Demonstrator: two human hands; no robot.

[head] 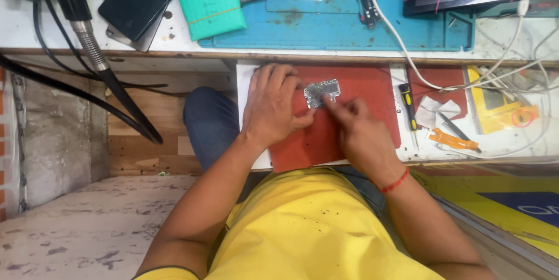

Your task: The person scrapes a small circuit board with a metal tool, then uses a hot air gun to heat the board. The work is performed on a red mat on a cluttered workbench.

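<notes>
Head view: we look down on our two hands over a red mat on a pull-out shelf below the worktop.
Board: a small silver circuit board lies flat on the red mat, near its upper middle.
Left hand: our left hand rests on the mat just left of the board, its fingers curled and pressing against the board's left edge and lower corner to steady it.
Right hand: our right hand comes in from the lower right, forefinger and thumb pinched at the board's right side; whether they grasp a small part or a fine tool there we cannot tell.
Step in hand: we judge it to be close work on the board itself, one hand bracing, the other at a spot on it.
Next move calls for: a still brace from the left hand and a light, exact touch from the right, as the board is small and free on the mat.
Nearby: a black and yellow screwdriver and an orange flex strip lie to the right, apart from the hands.
</notes>
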